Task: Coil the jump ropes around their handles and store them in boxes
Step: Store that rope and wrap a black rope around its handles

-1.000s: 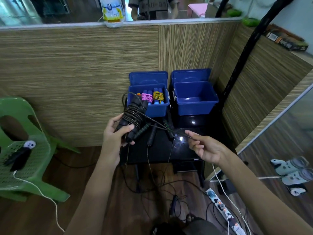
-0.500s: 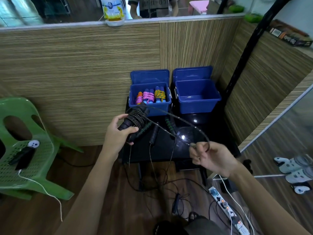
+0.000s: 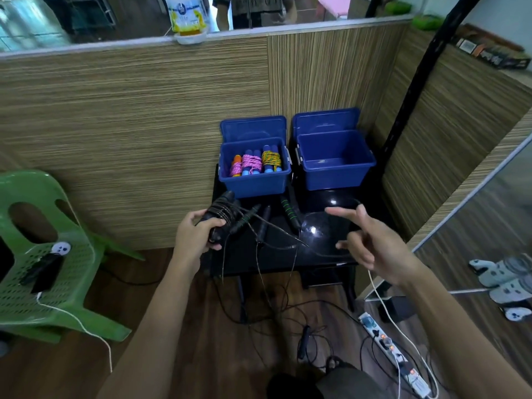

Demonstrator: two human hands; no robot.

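Black handles [image 3: 220,218] wound with dark rope are gripped by the left hand [image 3: 194,236] just before the left blue box [image 3: 254,180], where coiled ropes [image 3: 253,164] are stored. Fingers of the right hand [image 3: 371,243] are spread, a rope strand [image 3: 331,251] looped over them, before the right box [image 3: 335,165].

2 blue boxes [image 3: 335,159], perhaps 3 coiled ropes [image 3: 252,162].

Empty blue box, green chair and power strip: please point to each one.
Empty blue box [image 3: 335,176]: head view, front wall.
Green chair [image 3: 54,286]: head view, perforated seat.
Power strip [image 3: 387,341]: head view, white body.
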